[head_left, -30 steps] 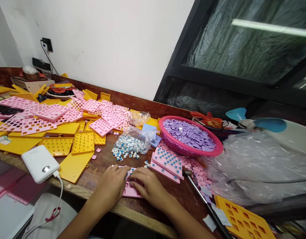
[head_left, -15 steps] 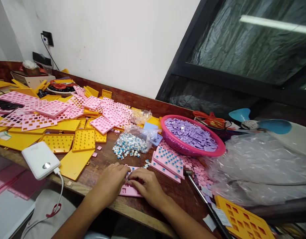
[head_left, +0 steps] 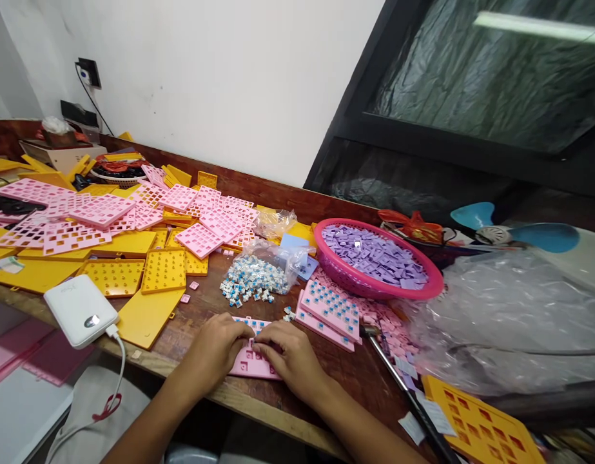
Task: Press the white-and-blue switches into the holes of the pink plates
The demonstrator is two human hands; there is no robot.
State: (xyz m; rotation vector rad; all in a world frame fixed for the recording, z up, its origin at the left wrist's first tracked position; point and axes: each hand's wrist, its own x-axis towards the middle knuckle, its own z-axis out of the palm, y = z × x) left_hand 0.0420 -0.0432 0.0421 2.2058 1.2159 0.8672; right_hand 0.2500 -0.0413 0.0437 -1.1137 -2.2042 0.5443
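A pink plate with square holes (head_left: 251,367) lies flat at the table's front edge, its upper row filled with small blue-and-white switches. My left hand (head_left: 218,348) rests over the plate's left side, thumb and fingers bent together on it. From the right, my right hand (head_left: 291,351) reaches over the same plate with thumb and fingers pinched near its middle; whatever is between the fingertips is hidden. Behind the hands is a heap of loose blue-and-white switches (head_left: 253,278). Two stacked pink plates fitted with switches (head_left: 330,308) lie to the right.
A pink basket (head_left: 374,291) of purple pieces stands behind right. A hammer-like tool (head_left: 394,370) and a yellow plate (head_left: 481,419) lie at right. Pink and yellow plates (head_left: 164,270) cover the left, with a white power bank (head_left: 79,312) and cable near the front edge.
My left hand has shifted a little left, uncovering more of the plate's upper row. My right hand stays at the plate's middle, its fingers slightly moved. The camera view has shifted slightly.
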